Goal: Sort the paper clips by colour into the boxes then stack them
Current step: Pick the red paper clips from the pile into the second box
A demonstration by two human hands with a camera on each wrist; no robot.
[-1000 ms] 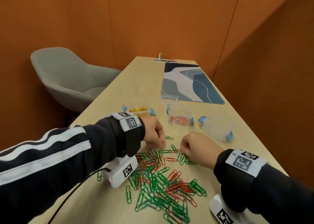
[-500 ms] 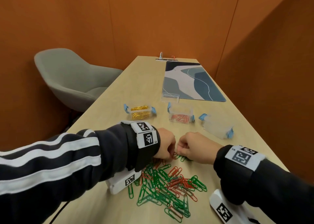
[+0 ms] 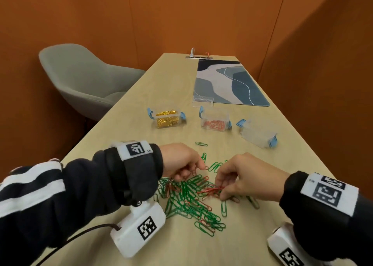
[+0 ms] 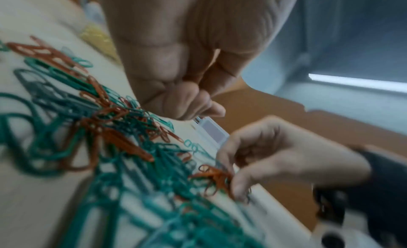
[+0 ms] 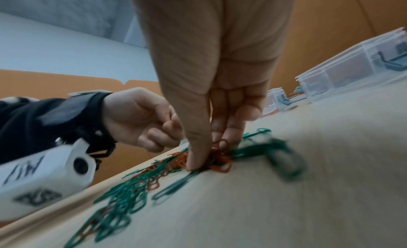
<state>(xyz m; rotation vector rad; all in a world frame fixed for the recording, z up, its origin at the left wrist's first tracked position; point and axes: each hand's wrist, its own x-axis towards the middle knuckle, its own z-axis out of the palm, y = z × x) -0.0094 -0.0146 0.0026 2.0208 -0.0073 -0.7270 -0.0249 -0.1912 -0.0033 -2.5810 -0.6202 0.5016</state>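
Observation:
A pile of green and red paper clips [image 3: 191, 205] lies on the table in front of me. My right hand [image 3: 219, 193] reaches down into its right side. Thumb and fingers pinch a small bunch of red clips [image 3: 212, 190], which also shows in the right wrist view [image 5: 220, 157]. My left hand [image 3: 198, 167] hovers over the pile's far left with its fingers curled, and a red clip [image 3: 206, 167] sticks out at its fingertip. Behind the pile stand a clear box of gold clips [image 3: 167, 119], a box with red clips [image 3: 215, 122] and an empty box [image 3: 258, 135].
A single green clip [image 3: 201, 144] lies between the pile and the boxes. A small clear lid [image 3: 202, 101] sits at the near edge of a blue patterned mat [image 3: 228, 84]. A grey chair [image 3: 80, 80] stands to the table's left, and orange walls close in behind and to the right.
Half a second ago the two fists met at the pile's far edge. They have since parted, and the right fingers have dropped onto red clips at the pile's right side.

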